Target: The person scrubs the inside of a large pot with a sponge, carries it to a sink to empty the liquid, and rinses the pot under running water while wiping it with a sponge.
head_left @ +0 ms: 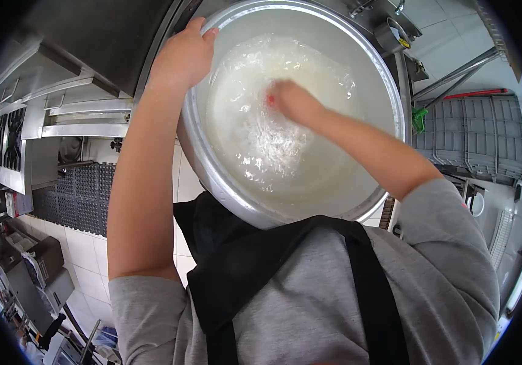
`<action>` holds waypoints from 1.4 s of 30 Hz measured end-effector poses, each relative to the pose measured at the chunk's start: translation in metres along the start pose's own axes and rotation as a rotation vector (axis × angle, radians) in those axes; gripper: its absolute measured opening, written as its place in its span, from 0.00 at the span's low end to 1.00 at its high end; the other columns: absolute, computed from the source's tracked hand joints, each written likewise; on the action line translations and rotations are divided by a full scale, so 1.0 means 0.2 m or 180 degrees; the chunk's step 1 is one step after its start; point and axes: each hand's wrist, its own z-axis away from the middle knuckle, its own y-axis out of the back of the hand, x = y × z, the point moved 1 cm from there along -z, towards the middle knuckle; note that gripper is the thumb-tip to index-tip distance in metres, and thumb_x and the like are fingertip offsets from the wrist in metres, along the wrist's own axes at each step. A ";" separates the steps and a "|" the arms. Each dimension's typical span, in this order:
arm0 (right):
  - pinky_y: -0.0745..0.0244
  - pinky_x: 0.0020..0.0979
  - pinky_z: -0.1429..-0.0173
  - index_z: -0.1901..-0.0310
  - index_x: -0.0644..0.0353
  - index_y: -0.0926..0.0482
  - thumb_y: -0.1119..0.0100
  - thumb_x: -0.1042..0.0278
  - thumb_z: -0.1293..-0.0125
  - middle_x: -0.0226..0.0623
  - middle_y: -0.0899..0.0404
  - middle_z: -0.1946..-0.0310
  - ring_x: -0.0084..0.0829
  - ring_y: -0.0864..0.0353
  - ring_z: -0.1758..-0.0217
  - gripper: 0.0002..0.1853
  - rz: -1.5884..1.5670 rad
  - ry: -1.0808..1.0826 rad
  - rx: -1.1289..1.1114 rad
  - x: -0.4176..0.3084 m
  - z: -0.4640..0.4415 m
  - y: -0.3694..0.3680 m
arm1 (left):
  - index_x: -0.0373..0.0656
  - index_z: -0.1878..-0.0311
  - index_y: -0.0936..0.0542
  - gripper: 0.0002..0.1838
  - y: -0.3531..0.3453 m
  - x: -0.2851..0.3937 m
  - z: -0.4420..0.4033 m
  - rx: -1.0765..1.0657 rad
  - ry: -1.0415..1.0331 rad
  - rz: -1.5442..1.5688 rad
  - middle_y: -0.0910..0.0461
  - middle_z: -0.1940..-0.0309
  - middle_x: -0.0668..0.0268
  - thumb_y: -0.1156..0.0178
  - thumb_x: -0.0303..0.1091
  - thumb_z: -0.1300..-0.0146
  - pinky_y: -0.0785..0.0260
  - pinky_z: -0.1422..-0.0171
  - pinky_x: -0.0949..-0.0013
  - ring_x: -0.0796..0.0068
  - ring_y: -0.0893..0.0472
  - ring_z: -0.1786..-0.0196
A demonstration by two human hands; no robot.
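A big round aluminium pot [398, 103] fills the upper middle of the head view, holding cloudy, whitish liquid [318, 64] with ripples and bubbles. My left hand [185, 58] is closed over the pot's rim on its left side. Inside the pot, my right hand [297, 103] is curled at the liquid, blurred by motion. A small red patch [270, 99] shows at its fingers; what it belongs to cannot be made out. Around and below this hand the liquid is churned and bright with reflections.
A dark metal counter [102, 36] lies left of the pot. Beyond it are a stove [2, 140] and a black rubber mat [84, 194] on the tiled floor. A small metal container [392, 35] and a grey crate [468, 134] are at right.
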 end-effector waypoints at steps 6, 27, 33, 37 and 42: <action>0.26 0.39 0.54 0.62 0.66 0.24 0.49 0.75 0.42 0.52 0.24 0.61 0.47 0.24 0.61 0.08 0.0074 0.0519 0.0453 -0.05 0.16 -0.05 | 0.43 0.34 0.36 0.29 -0.02 -0.01 -0.01 0.0015 -0.0058 -0.0012 0.28 0.42 0.51 0.60 0.51 0.31 0.40 0.34 0.59 0.51 0.30 0.38; 0.26 0.39 0.47 0.63 0.61 0.23 0.49 0.80 0.44 0.43 0.25 0.53 0.42 0.28 0.47 0.08 -0.0344 0.0528 0.0257 -0.01 0.21 -0.09 | 0.42 0.35 0.37 0.27 -0.01 -0.01 -0.01 0.0094 -0.0120 -0.0054 0.27 0.44 0.50 0.60 0.47 0.30 0.37 0.36 0.56 0.52 0.29 0.39; 0.26 0.39 0.47 0.61 0.66 0.23 0.49 0.77 0.42 0.49 0.24 0.53 0.44 0.27 0.47 0.09 0.0122 -0.0537 -0.0184 0.07 -0.19 0.01 | 0.42 0.35 0.37 0.27 0.00 0.01 0.01 0.0053 -0.0054 -0.0062 0.27 0.44 0.50 0.60 0.48 0.30 0.37 0.37 0.55 0.52 0.29 0.39; 0.28 0.38 0.44 0.61 0.66 0.22 0.49 0.75 0.42 0.48 0.24 0.56 0.44 0.27 0.48 0.09 0.0062 0.0007 -0.0049 0.02 -0.03 0.04 | 0.42 0.34 0.37 0.27 0.01 0.01 0.01 -0.0023 -0.0049 -0.0024 0.27 0.43 0.50 0.60 0.47 0.30 0.37 0.36 0.55 0.52 0.29 0.39; 0.28 0.38 0.44 0.58 0.65 0.24 0.47 0.83 0.49 0.45 0.25 0.55 0.44 0.28 0.47 0.14 0.0178 0.0476 0.0652 0.01 0.26 -0.05 | 0.45 0.33 0.37 0.28 -0.01 0.00 0.00 -0.0050 0.0036 0.0007 0.30 0.40 0.52 0.60 0.50 0.30 0.41 0.33 0.59 0.53 0.31 0.37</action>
